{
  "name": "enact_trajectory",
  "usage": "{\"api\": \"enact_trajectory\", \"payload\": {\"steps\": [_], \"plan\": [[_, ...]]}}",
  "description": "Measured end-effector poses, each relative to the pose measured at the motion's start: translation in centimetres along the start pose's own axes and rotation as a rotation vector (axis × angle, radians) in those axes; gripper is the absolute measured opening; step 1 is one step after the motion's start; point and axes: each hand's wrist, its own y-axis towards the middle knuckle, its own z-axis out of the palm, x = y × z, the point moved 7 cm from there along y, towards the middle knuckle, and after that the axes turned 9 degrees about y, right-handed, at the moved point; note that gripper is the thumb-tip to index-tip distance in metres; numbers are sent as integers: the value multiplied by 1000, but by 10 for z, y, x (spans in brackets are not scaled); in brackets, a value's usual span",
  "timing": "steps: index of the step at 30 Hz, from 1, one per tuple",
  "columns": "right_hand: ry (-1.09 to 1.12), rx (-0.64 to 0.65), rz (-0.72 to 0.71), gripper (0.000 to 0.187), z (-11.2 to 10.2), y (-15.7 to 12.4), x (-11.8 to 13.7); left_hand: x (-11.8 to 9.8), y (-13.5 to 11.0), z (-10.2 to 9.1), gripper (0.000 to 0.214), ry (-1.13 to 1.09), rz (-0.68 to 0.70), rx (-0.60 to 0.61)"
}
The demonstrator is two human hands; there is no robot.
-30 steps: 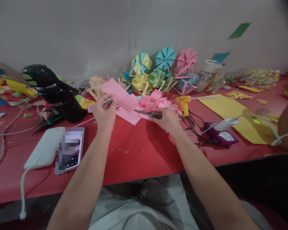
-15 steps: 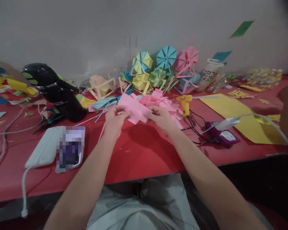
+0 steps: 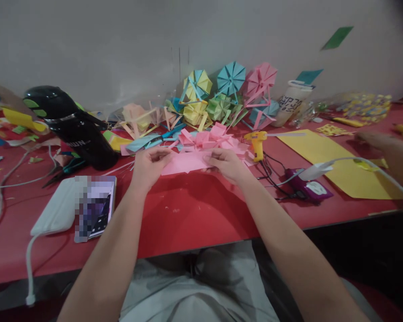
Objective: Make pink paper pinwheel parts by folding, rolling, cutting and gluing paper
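Observation:
Between my two hands a piece of pink paper (image 3: pixel 187 163) is held up, just above the red table (image 3: pixel 195 210). My left hand (image 3: pixel 151 166) is closed on its left end, thumb and fingers pinching. At the right end my right hand (image 3: pixel 225 164) grips it the same way. Directly behind lies a heap of folded pink paper pieces (image 3: pixel 213 139). Farther back stand folded paper wheels on strip legs, among them a blue wheel (image 3: pixel 231 78), a pink wheel (image 3: pixel 262 80) and a yellow and blue wheel (image 3: pixel 198 85).
A yellow glue gun (image 3: pixel 256 144) and a purple power socket (image 3: pixel 310 185) with cables lie right of my hands, beside yellow paper (image 3: pixel 342 165). To the left are a black bottle (image 3: pixel 75 129), a phone (image 3: pixel 102 210) and a white pouch (image 3: pixel 58 205). Another person's hand (image 3: pixel 376 143) reaches in at right.
The pink paper has gone from several overlapping, spread-out edges to a flatter strip shape, and my left hand has moved slightly left. The other person's hand has come farther over the table.

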Motion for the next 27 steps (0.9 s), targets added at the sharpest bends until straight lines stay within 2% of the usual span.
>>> {"api": "enact_trajectory", "payload": {"steps": [3,8,14,17,27], "plan": [[61,9,12,37,0,0,0,0,0,-2,19,-26,-14,-2],[96,1,21,36,-1,0,-1,11,1,4,33,-163,-152,34],[-33,2,-33,35,-2,1,2,7,1,5,15,-69,-73,56],[-69,12,-93,35,-2,0,6,4,0,6,14,-69,-48,81],[-217,-8,-195,20,-2,0,11,11,-1,12,15,-107,-128,165]]}}
